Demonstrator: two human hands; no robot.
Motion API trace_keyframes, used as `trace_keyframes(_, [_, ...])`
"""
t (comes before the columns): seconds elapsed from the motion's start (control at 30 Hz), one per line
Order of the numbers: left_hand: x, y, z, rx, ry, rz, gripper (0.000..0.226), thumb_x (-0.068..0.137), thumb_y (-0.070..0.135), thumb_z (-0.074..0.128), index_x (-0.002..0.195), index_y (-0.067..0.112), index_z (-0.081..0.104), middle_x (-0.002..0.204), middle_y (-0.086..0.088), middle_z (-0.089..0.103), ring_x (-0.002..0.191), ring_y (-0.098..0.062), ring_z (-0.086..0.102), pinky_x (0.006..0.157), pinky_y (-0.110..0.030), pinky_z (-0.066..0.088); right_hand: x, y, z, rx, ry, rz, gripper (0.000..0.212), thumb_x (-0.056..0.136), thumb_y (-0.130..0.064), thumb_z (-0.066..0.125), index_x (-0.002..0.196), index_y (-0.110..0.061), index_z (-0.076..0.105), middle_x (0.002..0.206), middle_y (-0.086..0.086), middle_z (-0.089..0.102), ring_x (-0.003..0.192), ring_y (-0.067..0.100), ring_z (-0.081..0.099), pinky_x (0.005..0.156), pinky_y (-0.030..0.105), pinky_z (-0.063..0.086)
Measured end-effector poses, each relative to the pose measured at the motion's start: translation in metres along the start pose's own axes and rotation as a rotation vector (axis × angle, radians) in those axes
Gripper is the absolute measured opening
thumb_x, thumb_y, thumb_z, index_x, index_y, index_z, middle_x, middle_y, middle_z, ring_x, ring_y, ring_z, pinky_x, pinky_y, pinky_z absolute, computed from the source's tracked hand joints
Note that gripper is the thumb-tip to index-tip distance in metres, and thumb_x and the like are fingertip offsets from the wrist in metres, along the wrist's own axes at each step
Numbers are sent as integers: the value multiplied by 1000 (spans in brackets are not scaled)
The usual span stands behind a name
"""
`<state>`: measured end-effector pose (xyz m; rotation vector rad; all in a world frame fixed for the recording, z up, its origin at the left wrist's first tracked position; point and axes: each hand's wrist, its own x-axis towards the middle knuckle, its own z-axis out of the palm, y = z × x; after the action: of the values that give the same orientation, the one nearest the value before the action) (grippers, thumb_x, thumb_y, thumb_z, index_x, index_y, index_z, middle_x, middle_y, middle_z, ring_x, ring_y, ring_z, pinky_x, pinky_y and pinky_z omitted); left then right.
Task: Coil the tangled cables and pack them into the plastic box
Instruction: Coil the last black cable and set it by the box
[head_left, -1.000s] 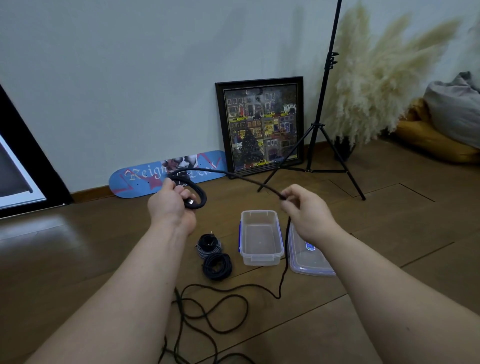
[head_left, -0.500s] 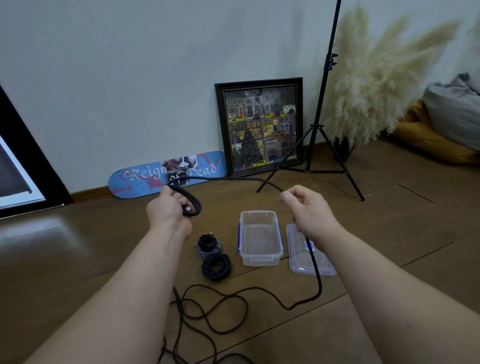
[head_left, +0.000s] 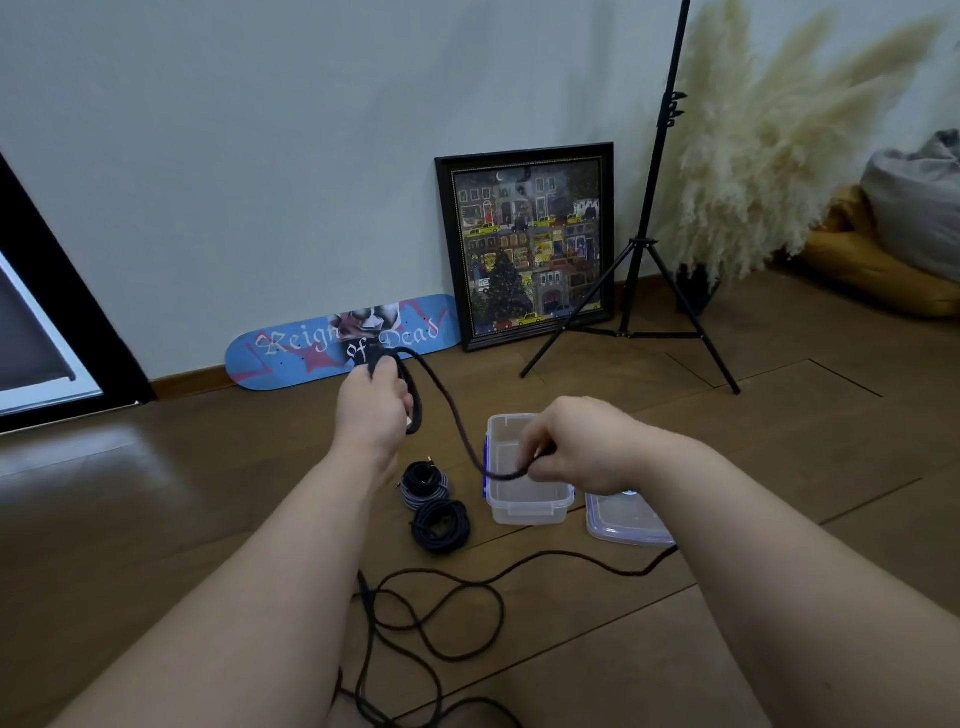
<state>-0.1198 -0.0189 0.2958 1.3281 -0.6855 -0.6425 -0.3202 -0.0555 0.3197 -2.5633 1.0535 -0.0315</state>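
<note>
Lowered, right hand (head_left: 576, 447) pinches cable (head_left: 447, 410) — seemingly above box (head_left: 530, 501).

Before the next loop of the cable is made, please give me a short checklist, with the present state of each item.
1. Left hand grips the coil: ok.
2. Right hand pinches the cable: ok.
3. Cable span between the hands free of knots: ok.
4. Loose cable on the floor untangled: not ok, loops cross.
5. Box open, lid beside it: ok.
6. Two coiled cables packed: not ok, beside the box.
</note>
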Motion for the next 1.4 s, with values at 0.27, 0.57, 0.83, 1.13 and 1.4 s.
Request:
trace_keyframes(0.27, [-18,8,14,-109,-339,-131,33,106,19,36,73,16,41,54,5,42,57,-15,37,61,-30,34,-1,-9,-6,1176,235,-76,17,91,-1,60,85,-14,71,56,-8,47,54,7,31,51,20,24])
trace_keyframes(0.57, [-31,11,27,-163,-465,-218,26,105,21,36,91,8,53,57,1,46,52,-13,42,62,-28,38,3,-12,-2,1257,323,-19,17,93,-3,59,86,-14,69,54,-10,51,50,5,32,51,21,22])
trace_keyframes(0.83, [-39,10,32,-142,-503,-299,30,102,19,38,73,15,45,55,1,40,52,-15,36,60,-28,37,5,-10,-9,1514,413,-19,14,94,-2,55,90,-10,66,56,-5,47,54,7,29,48,20,19])
trace_keyframes(1.13, [-41,14,40,-297,-488,-286,32,104,21,35,76,13,47,53,1,40,45,-11,37,61,-29,34,11,-10,1,1447,492,64,12,94,-3,57,89,-10,66,51,-11,57,42,1,39,44,17,26])
trace_keyframes(1.4, [-42,15,43,-248,-502,-290,33,105,25,34,75,16,46,51,6,34,40,-7,29,55,-26,31,13,-9,6,1360,704,99,9,91,-2,62,95,-3,70,74,-1,65,53,-3,56,48,10,43])
